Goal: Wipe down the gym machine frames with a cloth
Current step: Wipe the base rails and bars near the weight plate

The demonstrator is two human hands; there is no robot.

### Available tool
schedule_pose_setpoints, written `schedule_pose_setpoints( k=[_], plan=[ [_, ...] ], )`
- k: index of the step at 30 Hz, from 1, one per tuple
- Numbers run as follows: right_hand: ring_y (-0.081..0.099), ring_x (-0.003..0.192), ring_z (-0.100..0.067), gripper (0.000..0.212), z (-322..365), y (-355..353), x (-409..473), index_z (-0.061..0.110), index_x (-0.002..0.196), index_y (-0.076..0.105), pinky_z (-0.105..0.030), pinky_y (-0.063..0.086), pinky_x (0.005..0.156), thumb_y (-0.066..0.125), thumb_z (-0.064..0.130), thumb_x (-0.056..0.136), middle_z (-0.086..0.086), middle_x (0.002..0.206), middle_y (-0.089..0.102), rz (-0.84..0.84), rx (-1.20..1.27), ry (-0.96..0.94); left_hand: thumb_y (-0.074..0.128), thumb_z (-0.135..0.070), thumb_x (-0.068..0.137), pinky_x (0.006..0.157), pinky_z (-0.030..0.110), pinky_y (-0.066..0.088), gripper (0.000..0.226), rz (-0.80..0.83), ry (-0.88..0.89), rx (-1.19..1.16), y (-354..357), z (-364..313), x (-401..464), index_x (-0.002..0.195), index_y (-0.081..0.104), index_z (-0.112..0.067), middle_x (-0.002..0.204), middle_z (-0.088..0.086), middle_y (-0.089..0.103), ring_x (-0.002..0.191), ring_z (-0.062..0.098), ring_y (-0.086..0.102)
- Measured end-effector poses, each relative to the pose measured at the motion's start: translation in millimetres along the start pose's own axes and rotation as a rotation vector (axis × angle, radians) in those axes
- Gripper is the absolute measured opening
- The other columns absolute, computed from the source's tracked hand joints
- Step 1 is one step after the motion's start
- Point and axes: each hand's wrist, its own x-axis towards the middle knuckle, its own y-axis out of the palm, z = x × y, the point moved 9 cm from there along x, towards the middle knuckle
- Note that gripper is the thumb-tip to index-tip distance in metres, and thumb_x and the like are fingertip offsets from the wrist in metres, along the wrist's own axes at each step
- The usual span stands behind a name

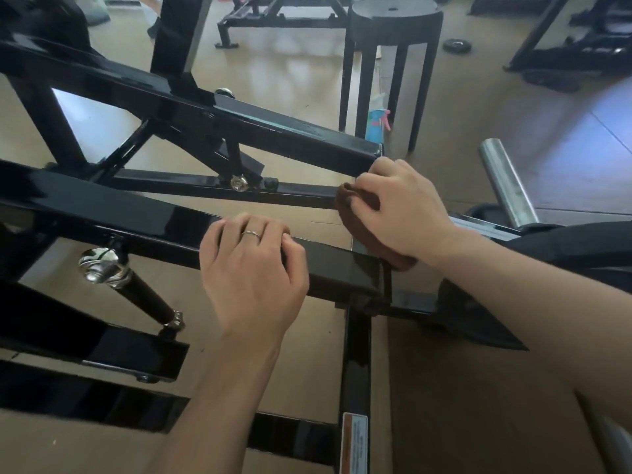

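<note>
Holding one brown cloth (355, 217) in my right hand (400, 213), fingers curled tight round it, I press it on a thin black bar (191, 181) of the gym frame. My left hand (253, 268) curls over one thick bar (143, 224). One stool (393, 39) stands near one spray bottle (376, 121).

Left hand (251, 275) rests on the near frame bar (143, 230). To its right, the right hand (402, 210) presses a cloth (355, 213) against the thinner bar's (191, 183) end. Behind them, a stool (393, 56) stands on the floor (478, 388), a spray bottle (376, 121) beneath it.
</note>
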Motion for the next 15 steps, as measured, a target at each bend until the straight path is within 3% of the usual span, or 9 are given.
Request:
schedule_pose_setpoints(
  k=[5, 12, 15],
  plan=[
    [0.056, 0.100, -0.019, 0.032, -29, 2, 36, 0.016, 0.114, 0.073, -0.038, 0.053, 0.087, 0.055, 0.040, 0.102, -0.003, 0.105, 0.062, -0.076, 0.064, 0.099, 0.019, -0.036, 0.102, 0.102, 0.038, 0.038, 0.062, -0.064, 0.011, -0.004, 1, -1, -1, 0.089, 0.075, -0.016, 0.090, 0.000, 0.074, 0.099, 0.021, 0.064],
    [0.053, 0.110, -0.024, 0.042, -37, 17, 38, 0.022, 0.130, 0.062, -0.044, 0.055, 0.095, 0.049, 0.050, 0.101, -0.005, 0.121, 0.056, 0.032, 0.028, 0.273, 0.023, -0.032, 0.102, 0.101, 0.038, 0.039, 0.057, -0.078, 0.006, -0.017, -2, 0, -1, 0.089, 0.076, -0.015, 0.088, 0.000, 0.074, 0.097, 0.020, 0.064],
    [0.049, 0.120, -0.027, 0.049, -31, 18, 17, 0.024, 0.139, 0.056, -0.047, 0.051, 0.100, 0.050, 0.052, 0.099, -0.006, 0.134, 0.050, 0.111, 0.094, 0.287, 0.035, -0.027, 0.099, 0.102, 0.037, 0.038, 0.044, -0.029, -0.009, 0.004, -2, -1, 0, 0.090, 0.076, -0.016, 0.089, -0.001, 0.074, 0.098, 0.020, 0.064]
  ],
)
